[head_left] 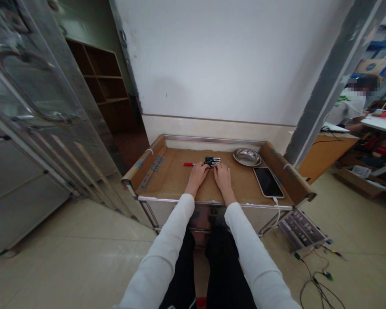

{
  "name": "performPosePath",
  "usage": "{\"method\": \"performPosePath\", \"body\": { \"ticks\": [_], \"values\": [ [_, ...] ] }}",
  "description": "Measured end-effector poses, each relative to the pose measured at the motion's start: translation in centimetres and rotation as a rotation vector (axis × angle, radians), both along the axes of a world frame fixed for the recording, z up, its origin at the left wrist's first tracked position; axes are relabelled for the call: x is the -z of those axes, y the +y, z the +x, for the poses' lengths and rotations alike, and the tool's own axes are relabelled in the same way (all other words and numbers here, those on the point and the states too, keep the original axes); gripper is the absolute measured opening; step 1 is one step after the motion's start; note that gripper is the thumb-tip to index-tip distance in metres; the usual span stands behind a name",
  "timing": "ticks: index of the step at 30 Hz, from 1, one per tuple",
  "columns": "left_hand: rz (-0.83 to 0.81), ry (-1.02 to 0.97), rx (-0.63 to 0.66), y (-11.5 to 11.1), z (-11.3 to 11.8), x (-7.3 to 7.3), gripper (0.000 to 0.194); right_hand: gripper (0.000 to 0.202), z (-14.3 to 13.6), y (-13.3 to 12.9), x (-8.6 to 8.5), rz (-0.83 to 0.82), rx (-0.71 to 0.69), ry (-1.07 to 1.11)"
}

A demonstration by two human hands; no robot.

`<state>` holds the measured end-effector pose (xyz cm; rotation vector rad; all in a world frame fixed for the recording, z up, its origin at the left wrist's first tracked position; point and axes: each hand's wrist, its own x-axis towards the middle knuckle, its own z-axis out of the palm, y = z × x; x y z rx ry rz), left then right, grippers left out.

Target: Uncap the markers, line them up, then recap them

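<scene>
Several small black and silver pieces [212,159] lie grouped on the cardboard-lined cart top [175,182], just beyond my fingertips. My left hand [198,174] rests at their near left side, its fingers curled and closed at the near edge of the group. Facing it, my right hand [223,175] has its fingers bent together at the near right side. Between the fingertips there is something small and dark, too small to name. A red-handled tool [189,164] lies left of the group, its right end near my left hand.
A round metal bowl [247,157] stands at the back right of the cart. In front of it lies a phone [268,182] with a white cable. Raised cardboard-covered sides [287,174] border the cart. A person [352,103] sits far right. Cables [318,281] lie on the floor.
</scene>
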<state>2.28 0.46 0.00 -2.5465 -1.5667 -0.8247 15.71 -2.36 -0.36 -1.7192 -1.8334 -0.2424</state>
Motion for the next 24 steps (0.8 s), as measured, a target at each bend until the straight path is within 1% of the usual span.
{"method": "performPosePath", "body": {
  "ticks": [6, 10, 13, 21, 24],
  "values": [
    [0.001, -0.005, -0.005, -0.13, 0.00, -0.11, 0.017, 0.025, 0.15, 0.33, 0.20, 0.024, -0.089, 0.063],
    [-0.001, -0.013, 0.000, -0.19, -0.01, -0.19, 0.017, 0.025, 0.24, 0.42, 0.22, 0.022, -0.115, 0.075],
    [-0.005, -0.032, 0.018, -0.28, -0.01, -0.30, 0.017, 0.025, 0.28, 0.44, 0.21, 0.020, -0.110, 0.077],
    [-0.025, -0.089, 0.107, -0.30, 0.08, -0.48, 0.018, 0.026, 0.34, 0.46, 0.25, -0.004, -0.036, 0.075],
    [-0.023, -0.136, 0.144, -0.28, 0.18, -0.47, 0.021, 0.024, 0.36, 0.48, 0.32, -0.017, -0.068, 0.073]
  ]
}}
